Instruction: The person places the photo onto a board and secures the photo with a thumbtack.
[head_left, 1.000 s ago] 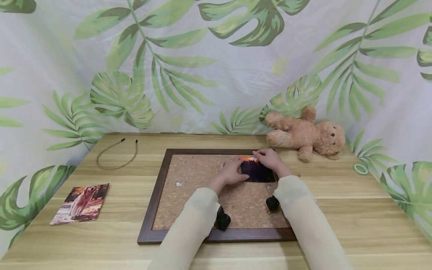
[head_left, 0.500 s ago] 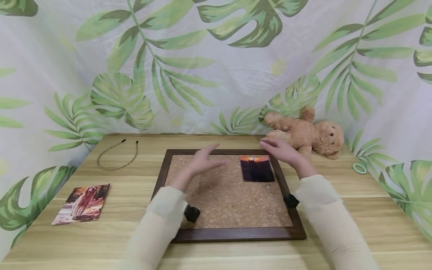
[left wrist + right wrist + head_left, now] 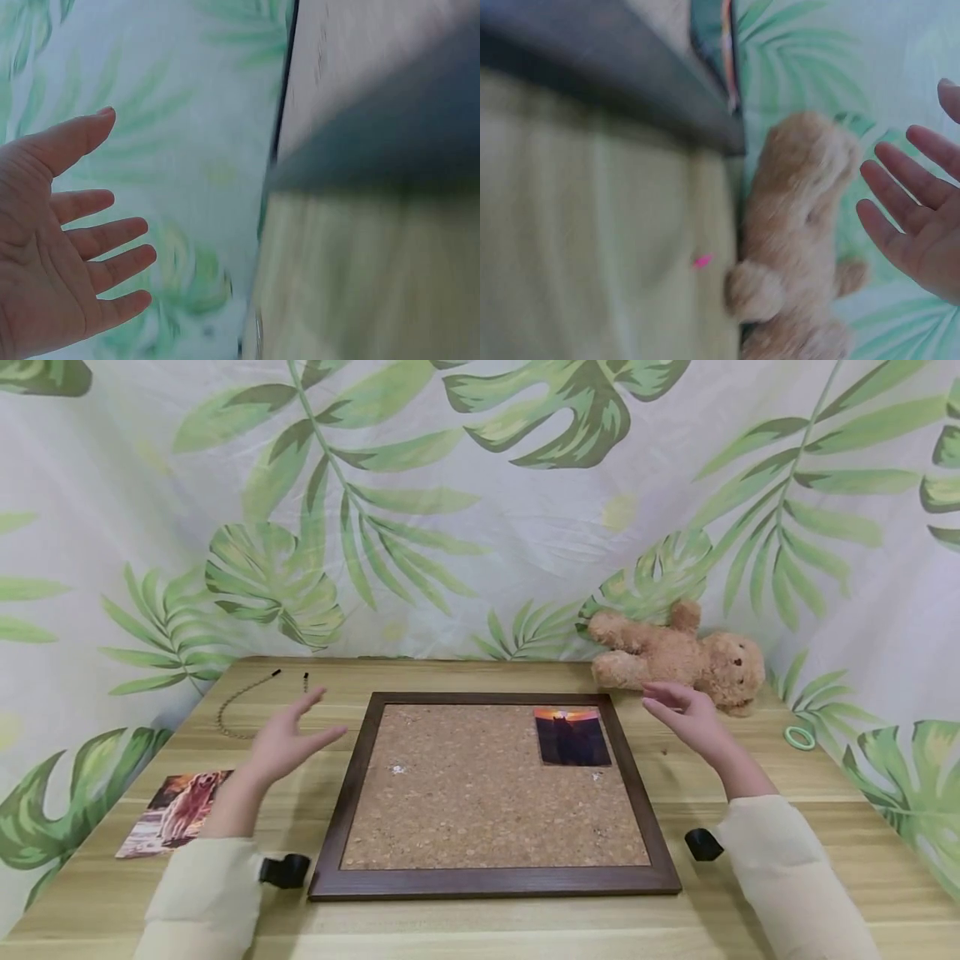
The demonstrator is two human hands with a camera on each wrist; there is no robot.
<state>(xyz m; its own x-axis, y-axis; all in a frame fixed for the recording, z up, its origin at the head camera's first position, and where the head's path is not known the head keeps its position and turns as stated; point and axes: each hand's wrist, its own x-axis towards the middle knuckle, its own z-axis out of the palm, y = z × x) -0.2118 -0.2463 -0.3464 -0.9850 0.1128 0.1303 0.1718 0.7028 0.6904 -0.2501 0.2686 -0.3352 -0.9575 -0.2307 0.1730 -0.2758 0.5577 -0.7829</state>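
My left hand [image 3: 288, 743] is held out with spread fingers left of a framed cork board [image 3: 480, 810], holding nothing. It overlaps the chain cord and comes close to the dog photo [image 3: 180, 814] in the head view. My right hand [image 3: 693, 722] is right of the board, palm turned inward, also holding nothing; the teddy bear [image 3: 675, 652] lies just behind it. A sunset photo with a dark silhouette [image 3: 572, 739] lies in the board's upper right corner, inside the dark frame. Both wrist views show extended fingers touching nothing.
A chain cord with black ends [image 3: 232, 697] lies at the back left, partly hidden by my left hand. A light green ring [image 3: 799, 737] rests near the table's right edge. A small pink bit [image 3: 702, 260] lies on the table near the bear. Leaf-patterned cloth [image 3: 525, 527] hangs behind.
Both hands have let go of the sunset photo and moved apart, the left hand to the left past the board, the right hand to the right. The photo stays in the upper right corner.
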